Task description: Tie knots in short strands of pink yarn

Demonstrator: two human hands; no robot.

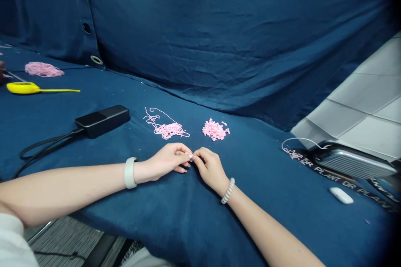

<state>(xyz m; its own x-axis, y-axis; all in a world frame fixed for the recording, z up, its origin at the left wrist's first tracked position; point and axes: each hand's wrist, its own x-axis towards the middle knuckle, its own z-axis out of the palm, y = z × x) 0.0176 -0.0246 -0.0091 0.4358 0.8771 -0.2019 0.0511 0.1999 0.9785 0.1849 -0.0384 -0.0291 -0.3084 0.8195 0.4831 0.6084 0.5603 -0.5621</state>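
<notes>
My left hand [169, 160] and my right hand [212, 169] meet fingertip to fingertip just above the blue cloth. Pinched between them is a small pale pink piece [189, 156], mostly covered by the fingers, so its exact kind does not show. Behind my left hand lies a loose tangle of pink cord [169, 130], with thin strands trailing off to the left. A heap of small pink pieces [215, 129] sits beyond my right hand. A pale band circles my left wrist, and a beaded bracelet is on my right.
At left are a black power bank [103, 120] with a cable, a yellow tape measure-like tool [23, 88] and a pink cord bundle [44, 69]. To the right lie a white earbud case [341, 195], a lettered strap [332, 177] and a ridged dark case [357, 162]. Blue curtain hangs behind.
</notes>
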